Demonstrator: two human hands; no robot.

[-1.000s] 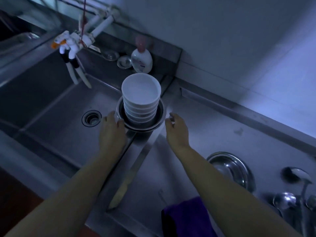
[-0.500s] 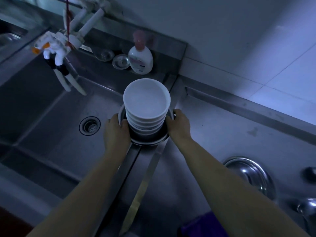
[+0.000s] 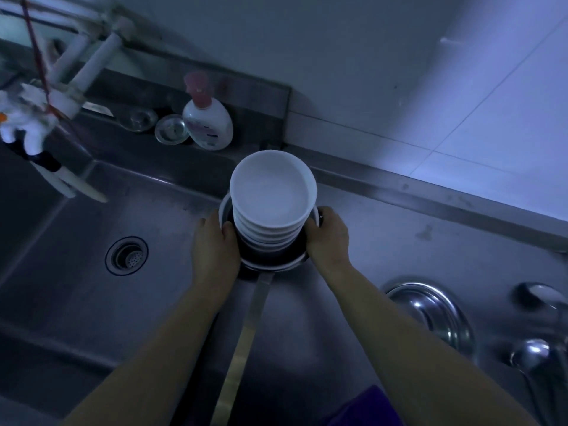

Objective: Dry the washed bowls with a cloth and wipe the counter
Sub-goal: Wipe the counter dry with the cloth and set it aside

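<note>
Both hands now grip the rim of the metal basin [image 3: 270, 264]: left hand [image 3: 215, 250] at its 9 o'clock, right hand [image 3: 329, 238] at 3 o'clock, where a second ago they were only reaching in. The stacked white bowls [image 3: 272, 192] sit inside it on the sink divider, so lifting them out for drying looks next. Purple cloth [image 3: 362, 407] lies at 5 o'clock; the soap bottle [image 3: 209, 124] label at 11 o'clock is unreadable.

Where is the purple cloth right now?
In the head view, the purple cloth lies at the bottom edge, right of centre, on the steel counter under the right forearm.
</note>
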